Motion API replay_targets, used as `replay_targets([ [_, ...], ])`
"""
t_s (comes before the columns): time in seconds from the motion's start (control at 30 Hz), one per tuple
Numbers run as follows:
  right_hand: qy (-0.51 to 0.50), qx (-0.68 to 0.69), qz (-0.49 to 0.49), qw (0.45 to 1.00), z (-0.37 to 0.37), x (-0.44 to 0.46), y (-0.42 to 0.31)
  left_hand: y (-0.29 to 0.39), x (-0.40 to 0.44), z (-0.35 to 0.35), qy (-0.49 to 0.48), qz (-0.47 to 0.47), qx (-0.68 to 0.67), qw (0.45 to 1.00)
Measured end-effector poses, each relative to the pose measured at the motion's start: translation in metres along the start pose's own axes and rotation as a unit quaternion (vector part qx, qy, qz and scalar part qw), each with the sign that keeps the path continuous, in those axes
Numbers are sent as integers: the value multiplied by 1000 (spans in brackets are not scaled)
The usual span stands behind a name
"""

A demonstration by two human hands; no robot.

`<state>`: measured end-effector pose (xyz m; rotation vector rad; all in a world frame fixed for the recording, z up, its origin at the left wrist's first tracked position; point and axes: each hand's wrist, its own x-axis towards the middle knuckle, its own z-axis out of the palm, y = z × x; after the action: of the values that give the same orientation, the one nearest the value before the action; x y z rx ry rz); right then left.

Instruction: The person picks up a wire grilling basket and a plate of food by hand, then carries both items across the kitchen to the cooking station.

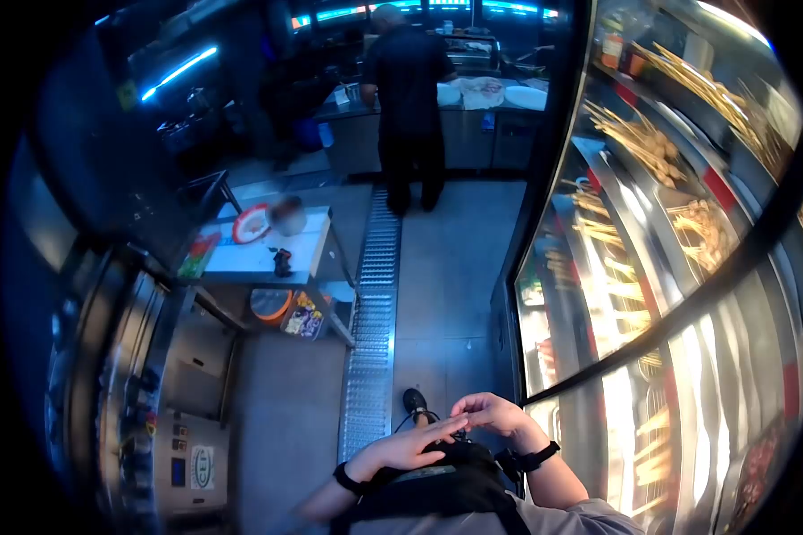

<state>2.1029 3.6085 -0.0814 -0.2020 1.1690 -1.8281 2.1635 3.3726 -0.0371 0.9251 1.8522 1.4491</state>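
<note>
Both hands are in front of my body at the bottom of the head view. My left hand (409, 448) reaches across with its fingers stretched out, palm down, and nothing shows in it. The fingertips meet my right hand (489, 414), whose thumb and forefinger are bent together at them; whether anything small lies between is too small to tell. Each wrist has a black band. Beneath the hands is a dark apron (428, 499), and one black shoe (414, 400) shows on the floor.
A glass-fronted display case (589, 294) with skewers on shelves runs along the right. At the left stands a steel table (308, 241) with a red-rimmed plate (252, 223). A floor grate (370, 357) leads to a person (409, 89) at a back counter (352, 111).
</note>
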Motion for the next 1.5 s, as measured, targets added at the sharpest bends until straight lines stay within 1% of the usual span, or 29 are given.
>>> replay_targets([
  [0.07, -10, -19, -1, 1000, -16, 36, -30, -21, 14, -43, 19, 35, 32, 999],
  [0.13, 4, -10, -8, 1000, -35, 71, -58, -25, 31, -90, 7, 34, 28, 999],
  [0.2, 25, -20, -17, 999, -50, 112, -101, -25, 53, -157, -7, 39, 38, 999],
  [0.27, 37, 22, -47, 998, -61, 147, -127, -33, 68, -205, -7, 51, 44, 998],
  [0.3, 46, 17, -41, 998, -67, 165, -145, -36, 76, -231, -7, 58, 47, 997],
  [0.33, 55, 24, -57, 997, -73, 184, -159, -36, 83, -256, 1, 65, 68, 996],
  [0.37, 63, 37, -73, 995, -78, 202, -169, -35, 92, -275, -5, 64, 62, 996],
  [0.43, 69, 66, -85, 992, -87, 230, -192, -35, 104, -311, 30, 87, 71, 993],
  [0.47, 69, 86, -94, 989, -92, 247, -206, -38, 112, -330, 27, 74, 87, 993],
  [0.5, 76, 75, -92, 990, -97, 258, -219, -44, 119, -346, 28, 66, 88, 993],
  [0.57, 78, 104, -85, 988, -115, 287, -236, -59, 134, -374, 53, 102, 128, 985],
  [0.6, 75, 106, -80, 988, -127, 303, -245, -65, 143, -389, 57, 98, 125, 986],
  [0.67, 57, 144, -84, 984, -151, 329, -265, -73, 165, -419, 59, 77, 46, 994],
  [0.77, 66, 143, -90, 983, -189, 374, -306, -82, 201, -471, 76, 54, 75, 993],
  [0.83, 51, 135, -85, 986, -218, 405, -340, -91, 233, -510, 87, 52, 93, 991],
  [0.9, 36, 103, -110, 988, -247, 438, -374, -98, 259, -545, 99, 47, 112, 988],
  [0.97, 36, 97, -101, 989, -275, 468, -419, -99, 294, -588, 130, 42, 99, 986],
  [1.03, 32, 100, -99, 990, -307, 496, -452, -103, 327, -627, 128, 25, 112, 985],
  [1.1, 29, 101, -89, 990, -338, 521, -484, -105, 361, -666, 134, 29, 109, 985],
  [1.13, 24, 95, -84, 992, -355, 536, -501, -105, 376, -685, 138, 2, 98, 986],
  [1.17, 20, 95, -71, 993, -368, 549, -512, -109, 389, -701, 147, -4, 89, 985],
  [1.2, 27, 94, -60, 993, -380, 564, -525, -113, 400, -721, 151, -3, 109, 982],
  [1.23, 32, 89, -48, 994, -392, 579, -538, -118, 409, -737, 158, -2, 130, 979],
  [1.3, 26, 85, -31, 996, -409, 609, -555, -131, 420, -765, 188, -10, 110, 976],
  [1.37, 6, 78, -9, 997, -422, 643, -567, -145, 424, -794, 185, -22, 90, 978],
  [1.4, 17, 86, -14, 996, -428, 661, -574, -150, 427, -812, 189, -2, 76, 979],
  [1.43, 23, 94, -15, 995, -435, 680, -580, -155, 430, -829, 227, -15, 71, 971],
  [1.5, 10, 70, 0, 998, -453, 725, -592, -172, 430, -866, 211, -8, 67, 975],
])
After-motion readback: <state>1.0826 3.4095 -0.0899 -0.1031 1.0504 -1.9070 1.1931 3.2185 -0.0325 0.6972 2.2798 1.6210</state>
